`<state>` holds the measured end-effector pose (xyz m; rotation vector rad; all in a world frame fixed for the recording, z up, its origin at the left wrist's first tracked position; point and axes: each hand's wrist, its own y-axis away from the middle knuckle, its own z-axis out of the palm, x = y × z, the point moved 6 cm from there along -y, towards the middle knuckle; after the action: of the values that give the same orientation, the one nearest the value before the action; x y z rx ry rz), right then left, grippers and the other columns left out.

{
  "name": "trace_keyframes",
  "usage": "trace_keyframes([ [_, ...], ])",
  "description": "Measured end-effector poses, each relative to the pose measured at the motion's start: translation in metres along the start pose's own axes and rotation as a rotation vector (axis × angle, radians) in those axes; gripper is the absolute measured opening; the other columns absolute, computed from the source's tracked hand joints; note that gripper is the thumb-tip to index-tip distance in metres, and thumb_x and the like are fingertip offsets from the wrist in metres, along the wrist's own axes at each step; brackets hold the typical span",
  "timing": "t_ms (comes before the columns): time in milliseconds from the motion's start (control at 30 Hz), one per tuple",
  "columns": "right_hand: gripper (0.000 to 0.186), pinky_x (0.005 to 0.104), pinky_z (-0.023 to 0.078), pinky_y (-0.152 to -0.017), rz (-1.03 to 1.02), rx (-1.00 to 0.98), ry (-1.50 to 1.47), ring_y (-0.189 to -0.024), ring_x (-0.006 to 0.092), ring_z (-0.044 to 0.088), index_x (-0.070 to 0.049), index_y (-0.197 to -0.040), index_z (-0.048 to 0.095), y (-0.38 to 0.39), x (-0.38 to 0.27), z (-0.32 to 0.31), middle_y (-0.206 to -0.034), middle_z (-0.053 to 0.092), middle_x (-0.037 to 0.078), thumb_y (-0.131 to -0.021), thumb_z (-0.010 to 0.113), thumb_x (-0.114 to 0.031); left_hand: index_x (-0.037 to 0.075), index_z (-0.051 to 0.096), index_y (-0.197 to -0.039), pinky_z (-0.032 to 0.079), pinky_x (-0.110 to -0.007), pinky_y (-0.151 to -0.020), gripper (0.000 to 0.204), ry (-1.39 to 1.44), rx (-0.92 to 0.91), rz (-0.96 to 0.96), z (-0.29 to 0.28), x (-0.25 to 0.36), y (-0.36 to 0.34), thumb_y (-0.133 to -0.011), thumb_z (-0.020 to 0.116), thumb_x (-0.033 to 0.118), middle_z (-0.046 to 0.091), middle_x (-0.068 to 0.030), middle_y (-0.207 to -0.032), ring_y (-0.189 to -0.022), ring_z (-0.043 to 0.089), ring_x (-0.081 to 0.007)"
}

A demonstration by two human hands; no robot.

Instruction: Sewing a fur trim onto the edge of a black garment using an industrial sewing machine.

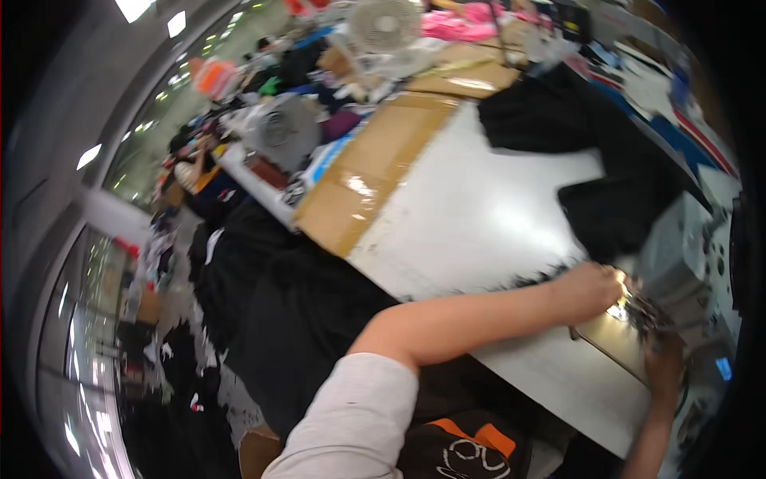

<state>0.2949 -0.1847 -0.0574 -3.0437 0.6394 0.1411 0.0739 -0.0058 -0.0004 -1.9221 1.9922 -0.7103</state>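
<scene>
Just beyond the curled left fingers, black fabric is laid; any hold, and the right fingers' opening, cannot be told.

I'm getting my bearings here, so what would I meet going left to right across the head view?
Co-worker, grey fan, white fan, pink cloth, the wearer's left hand, their right hand, small bright blue patch.

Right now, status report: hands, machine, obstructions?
Left hand close to sewing machine, right hand nearby. Both grips unclear. Black cloth on table beside machine.
</scene>
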Motion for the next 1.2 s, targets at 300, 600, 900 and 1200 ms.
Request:
trace_keyframes([
  [300, 0.028, 0.0479, 0.043, -0.101, 0.051, 0.069, -0.131, -0.115, 0.0398, 0.057, -0.009, -0.117, 0.066, -0.014, -0.023, 0.009, -0.123, 0.062, 0.018, -0.089, 0.065, -0.009, -0.002, 0.061, -0.085, 0.055, -0.039, -0.073, 0.017, -0.027, -0.006, -0.033, -0.009, 0.010, 0.017, -0.077, 0.062, 0.013, 0.063, -0.0154, -0.092, -0.086, 0.065, -0.0298],
  [600, 0.030, 0.0490, 0.043, -0.103, -0.321, 0.083, -0.183, -0.123, 0.0328, 0.058, -0.014, -0.122, 0.063, 0.012, -0.128, -0.061, -0.132, 0.062, 0.007, -0.092, 0.065, -0.011, -0.003, 0.064, -0.084, 0.052, -0.043, -0.089, 0.018, 0.102, 0.017, 0.103, -0.010, 0.028, 0.021, -0.079, 0.061, 0.014, 0.063, -0.0176, -0.097, -0.099, 0.062, -0.0324],
  [900, 0.047, 0.0465, 0.050, -0.096, -0.481, 0.145, -0.310, -0.110, 0.0364, 0.063, -0.013, -0.116, 0.063, 0.009, -0.141, -0.078, -0.119, 0.065, 0.007, -0.073, 0.064, 0.005, 0.003, 0.063, -0.088, 0.045, -0.051, -0.104, 0.025, 0.203, 0.138, 0.225, -0.067, -0.005, -0.005, -0.071, 0.074, 0.016, 0.058, -0.0148, -0.102, -0.108, 0.057, -0.0356],
  [1200, 0.046, 0.0479, 0.053, -0.094, -0.303, -0.001, -0.253, -0.111, 0.0358, 0.066, -0.026, -0.126, 0.066, -0.005, -0.120, -0.044, -0.122, 0.069, 0.009, -0.084, 0.071, -0.007, 0.008, 0.062, -0.110, 0.049, -0.049, -0.096, 0.027, -0.030, -0.221, -0.091, -0.065, -0.032, 0.009, -0.094, 0.066, 0.029, 0.060, -0.0154, -0.124, -0.111, 0.058, -0.0379],
])
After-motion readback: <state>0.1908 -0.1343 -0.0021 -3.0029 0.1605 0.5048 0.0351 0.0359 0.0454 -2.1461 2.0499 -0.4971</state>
